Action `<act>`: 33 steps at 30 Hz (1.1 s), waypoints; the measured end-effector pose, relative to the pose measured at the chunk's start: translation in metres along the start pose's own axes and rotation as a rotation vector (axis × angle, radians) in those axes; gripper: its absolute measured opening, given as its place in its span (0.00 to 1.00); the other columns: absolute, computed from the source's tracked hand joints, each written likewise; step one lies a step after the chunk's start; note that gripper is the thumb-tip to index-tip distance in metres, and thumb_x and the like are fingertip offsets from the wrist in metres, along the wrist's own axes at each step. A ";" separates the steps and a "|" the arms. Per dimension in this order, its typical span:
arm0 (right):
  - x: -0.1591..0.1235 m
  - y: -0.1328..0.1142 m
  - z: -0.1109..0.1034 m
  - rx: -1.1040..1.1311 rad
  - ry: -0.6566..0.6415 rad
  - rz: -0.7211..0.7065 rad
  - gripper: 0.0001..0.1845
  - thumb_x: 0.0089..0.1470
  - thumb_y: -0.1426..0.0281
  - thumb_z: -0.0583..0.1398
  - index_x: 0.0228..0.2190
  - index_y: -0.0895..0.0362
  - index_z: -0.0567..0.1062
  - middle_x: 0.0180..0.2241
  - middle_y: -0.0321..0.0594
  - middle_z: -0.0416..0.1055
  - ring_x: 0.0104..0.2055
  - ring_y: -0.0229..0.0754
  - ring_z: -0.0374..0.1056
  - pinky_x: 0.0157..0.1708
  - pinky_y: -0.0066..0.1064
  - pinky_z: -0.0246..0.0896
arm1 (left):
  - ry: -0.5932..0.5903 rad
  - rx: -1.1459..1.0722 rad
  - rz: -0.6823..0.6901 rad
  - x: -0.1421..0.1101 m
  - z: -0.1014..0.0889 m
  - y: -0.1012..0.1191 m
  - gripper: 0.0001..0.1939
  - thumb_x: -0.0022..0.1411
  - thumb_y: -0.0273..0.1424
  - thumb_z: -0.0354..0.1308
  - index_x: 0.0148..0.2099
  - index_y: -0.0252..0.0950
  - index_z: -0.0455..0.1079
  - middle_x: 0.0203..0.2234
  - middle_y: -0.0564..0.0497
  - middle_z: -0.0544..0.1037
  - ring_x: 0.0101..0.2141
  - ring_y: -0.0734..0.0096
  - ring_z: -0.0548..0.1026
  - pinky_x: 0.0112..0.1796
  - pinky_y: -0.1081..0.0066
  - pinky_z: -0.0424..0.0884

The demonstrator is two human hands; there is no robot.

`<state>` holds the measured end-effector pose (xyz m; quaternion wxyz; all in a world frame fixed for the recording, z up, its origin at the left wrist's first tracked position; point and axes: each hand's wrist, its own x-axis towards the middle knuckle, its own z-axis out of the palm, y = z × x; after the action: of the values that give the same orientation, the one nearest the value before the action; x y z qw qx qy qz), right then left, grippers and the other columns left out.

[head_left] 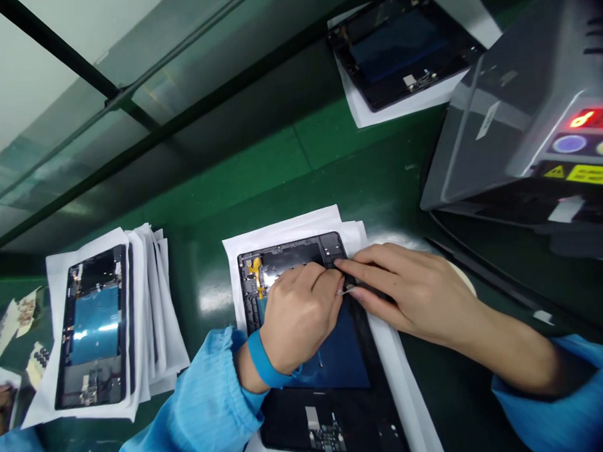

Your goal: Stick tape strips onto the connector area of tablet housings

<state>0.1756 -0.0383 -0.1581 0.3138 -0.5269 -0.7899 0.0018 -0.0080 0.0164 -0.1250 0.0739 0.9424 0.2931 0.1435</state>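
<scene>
An opened tablet housing [389, 409] lies on white sheets [408, 374] in front of me, its inside facing up. It has a blue-covered panel [344, 357], a yellow flex cable [255, 271] and a small circuit board [328, 438]. My left hand [302, 306], with a blue wristband [265, 364], is closed over the upper part, fingertips by the right edge. Opposite it, my right hand [409, 291] is pinched at that same edge. A small pale sliver [345, 291] shows between the fingertips; what each hand holds is mostly hidden.
At left, another opened tablet [94, 335] tops a stack interleaved with white sheets [153, 312]. A third tablet [403, 45] lies at the back. A grey machine [516, 110] with a red display stands right. Another person's hand [0, 406] shows at far left.
</scene>
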 end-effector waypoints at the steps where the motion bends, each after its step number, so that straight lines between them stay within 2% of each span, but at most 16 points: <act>1: 0.000 0.000 0.000 -0.002 -0.013 0.002 0.15 0.63 0.67 0.54 0.45 0.59 0.76 0.37 0.42 0.75 0.34 0.39 0.70 0.31 0.31 0.65 | -0.003 0.003 -0.002 0.000 0.000 0.000 0.12 0.71 0.27 0.47 0.39 0.33 0.71 0.28 0.50 0.74 0.29 0.68 0.73 0.33 0.68 0.71; 7: 0.002 -0.003 -0.001 -0.056 -0.091 -0.020 0.16 0.63 0.67 0.54 0.46 0.60 0.75 0.37 0.43 0.75 0.34 0.40 0.70 0.32 0.34 0.64 | -0.040 0.035 0.010 -0.002 0.000 -0.001 0.11 0.70 0.26 0.49 0.36 0.34 0.70 0.28 0.50 0.74 0.29 0.68 0.72 0.32 0.68 0.70; 11: 0.002 -0.003 -0.002 -0.084 -0.080 -0.064 0.15 0.63 0.66 0.55 0.44 0.61 0.75 0.37 0.43 0.75 0.33 0.40 0.69 0.31 0.34 0.63 | -0.048 0.043 -0.007 -0.003 0.000 -0.005 0.11 0.70 0.26 0.49 0.35 0.35 0.70 0.29 0.50 0.74 0.30 0.68 0.73 0.33 0.67 0.70; 21: -0.001 -0.001 -0.002 -0.122 -0.070 -0.117 0.15 0.62 0.64 0.56 0.44 0.59 0.76 0.36 0.42 0.74 0.32 0.39 0.68 0.32 0.32 0.61 | 0.009 -0.144 -0.086 -0.001 0.003 -0.013 0.11 0.71 0.27 0.49 0.38 0.34 0.73 0.30 0.50 0.75 0.31 0.69 0.74 0.35 0.69 0.71; 28: -0.001 -0.010 -0.005 -0.285 -0.134 -0.146 0.16 0.61 0.63 0.57 0.45 0.61 0.76 0.36 0.43 0.75 0.34 0.40 0.68 0.34 0.33 0.61 | -0.064 -0.173 -0.114 0.001 0.004 -0.017 0.11 0.70 0.28 0.50 0.38 0.35 0.73 0.32 0.50 0.75 0.34 0.68 0.74 0.37 0.69 0.71; 33: -0.004 -0.010 -0.003 -0.199 -0.059 -0.076 0.15 0.61 0.65 0.57 0.45 0.60 0.75 0.36 0.42 0.76 0.32 0.38 0.70 0.30 0.30 0.61 | -0.050 -0.189 -0.117 0.001 0.007 -0.018 0.10 0.70 0.27 0.51 0.38 0.34 0.73 0.32 0.50 0.75 0.33 0.68 0.74 0.37 0.68 0.71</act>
<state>0.1698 -0.0468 -0.1540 0.2365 -0.5251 -0.8143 -0.0730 -0.0150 0.0312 -0.1354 0.1779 0.9159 0.3306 0.1423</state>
